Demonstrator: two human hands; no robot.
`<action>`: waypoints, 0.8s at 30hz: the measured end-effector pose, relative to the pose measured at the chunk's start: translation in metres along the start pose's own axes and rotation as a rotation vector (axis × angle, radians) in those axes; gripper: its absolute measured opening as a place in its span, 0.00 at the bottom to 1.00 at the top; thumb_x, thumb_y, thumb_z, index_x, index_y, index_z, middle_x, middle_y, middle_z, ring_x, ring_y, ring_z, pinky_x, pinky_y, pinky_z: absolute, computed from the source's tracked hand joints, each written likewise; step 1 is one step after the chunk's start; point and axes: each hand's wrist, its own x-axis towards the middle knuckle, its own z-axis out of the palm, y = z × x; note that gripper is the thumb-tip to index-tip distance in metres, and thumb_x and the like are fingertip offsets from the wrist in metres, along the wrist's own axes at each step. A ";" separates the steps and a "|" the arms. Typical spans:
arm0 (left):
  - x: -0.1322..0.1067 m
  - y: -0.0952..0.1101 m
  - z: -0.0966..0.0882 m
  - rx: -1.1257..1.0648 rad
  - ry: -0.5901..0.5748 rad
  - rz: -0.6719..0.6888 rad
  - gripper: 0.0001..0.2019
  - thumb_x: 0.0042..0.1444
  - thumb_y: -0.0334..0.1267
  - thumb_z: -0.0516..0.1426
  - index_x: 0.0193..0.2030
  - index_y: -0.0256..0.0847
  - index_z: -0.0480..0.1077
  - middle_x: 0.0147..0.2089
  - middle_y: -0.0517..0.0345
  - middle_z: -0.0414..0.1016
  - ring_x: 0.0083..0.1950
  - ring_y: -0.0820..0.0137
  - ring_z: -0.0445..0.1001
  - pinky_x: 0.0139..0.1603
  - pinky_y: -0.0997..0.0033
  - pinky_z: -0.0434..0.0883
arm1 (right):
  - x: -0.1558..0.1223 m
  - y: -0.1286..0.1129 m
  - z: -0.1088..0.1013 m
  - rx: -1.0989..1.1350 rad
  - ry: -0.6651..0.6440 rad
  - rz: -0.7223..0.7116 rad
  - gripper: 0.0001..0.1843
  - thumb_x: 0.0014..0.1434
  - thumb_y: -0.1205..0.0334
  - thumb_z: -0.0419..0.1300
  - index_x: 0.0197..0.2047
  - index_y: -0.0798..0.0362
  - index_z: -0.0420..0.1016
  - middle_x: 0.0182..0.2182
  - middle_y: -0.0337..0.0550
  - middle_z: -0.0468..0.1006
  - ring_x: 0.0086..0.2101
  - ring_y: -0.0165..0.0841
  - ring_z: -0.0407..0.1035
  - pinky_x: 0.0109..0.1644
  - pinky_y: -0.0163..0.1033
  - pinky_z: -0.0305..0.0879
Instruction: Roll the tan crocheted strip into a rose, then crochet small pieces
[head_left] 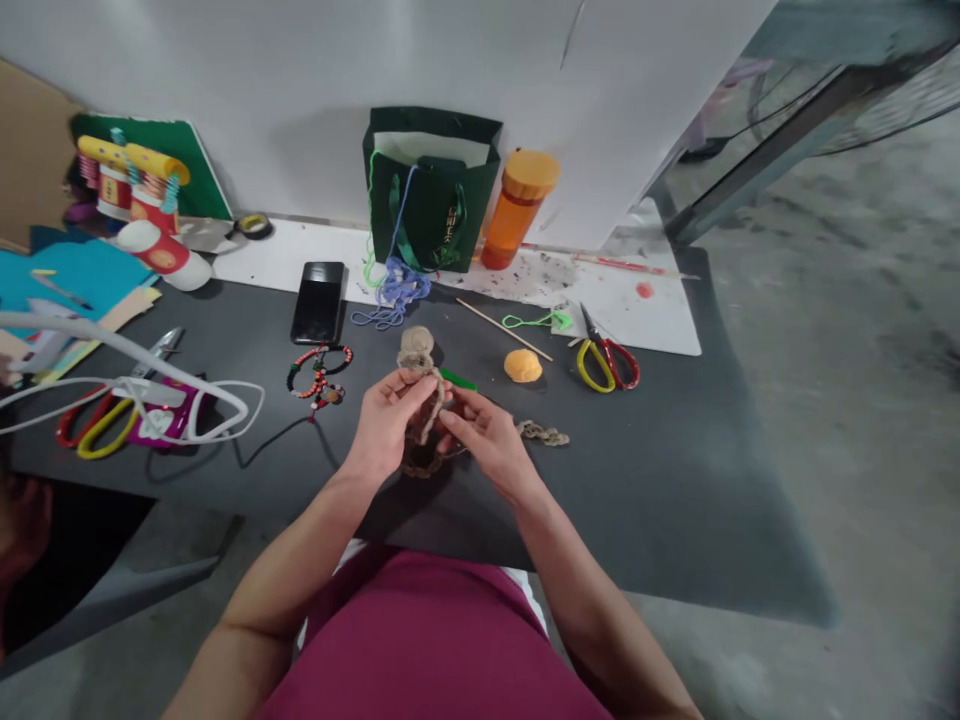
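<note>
- Head view, looking down on a dark table (660,500): both hands work at its middle, near the front edge.
- Item inspected: a knotted jute-twine figure (416,350). Its rounded knot stands just above the left hand (388,425), and a loose strand hangs down between the hands.
- Left grip: clenched, with thumb and fingers pinching the twine below the knot.
- Right grip: the right hand (487,440) is curled in close beside the left, its fingers at the twine. Clenched or merely touching cannot be determined.
- Below the hands: a dark brown cord (420,462), partly hidden; any connection to the figure cannot be confirmed. A green strip (457,378) shows just beyond the right fingers.
- Handling assessment: the twine is judged light, soft and rough-surfaced, so not slippery. The knot appears the firmest part and the best place to hold; the limp strand offers poor control.
- Nearby on the table: a braided jute cord (541,433), an orange sponge ball (523,366), a wooden stick (504,329), a green pipe cleaner (536,320) and red-and-yellow-handled scissors (607,358).
- Further back: a smartphone (318,302), a beaded loop (319,375), blue yarn (390,295), a green paper bag (427,200) and an orange bottle (519,208).
</note>
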 end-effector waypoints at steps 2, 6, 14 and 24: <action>-0.001 0.004 -0.004 -0.069 0.071 0.048 0.20 0.35 0.43 0.75 0.28 0.38 0.71 0.29 0.60 0.81 0.31 0.71 0.80 0.33 0.73 0.76 | -0.003 0.003 0.000 -0.102 -0.070 0.031 0.23 0.55 0.45 0.68 0.46 0.53 0.80 0.23 0.35 0.75 0.22 0.28 0.67 0.29 0.36 0.67; -0.007 0.010 -0.004 -0.117 0.102 0.063 0.19 0.37 0.40 0.74 0.31 0.38 0.72 0.31 0.60 0.81 0.33 0.70 0.82 0.37 0.71 0.78 | -0.002 -0.001 0.008 -0.275 -0.016 -0.154 0.19 0.48 0.50 0.73 0.42 0.51 0.82 0.38 0.43 0.81 0.38 0.34 0.74 0.41 0.38 0.71; -0.010 0.038 -0.025 -0.095 0.192 0.287 0.12 0.51 0.43 0.70 0.36 0.42 0.75 0.37 0.61 0.84 0.38 0.73 0.83 0.41 0.75 0.80 | -0.009 -0.022 0.003 -0.253 -0.319 0.028 0.16 0.58 0.49 0.66 0.29 0.52 0.73 0.18 0.32 0.70 0.19 0.24 0.60 0.22 0.30 0.55; -0.004 0.069 -0.068 -0.021 0.452 0.524 0.07 0.58 0.45 0.65 0.33 0.46 0.75 0.42 0.62 0.84 0.46 0.70 0.83 0.46 0.73 0.80 | -0.028 -0.031 -0.046 -0.864 -0.053 -0.342 0.09 0.62 0.61 0.60 0.35 0.47 0.83 0.26 0.40 0.79 0.28 0.34 0.70 0.33 0.39 0.62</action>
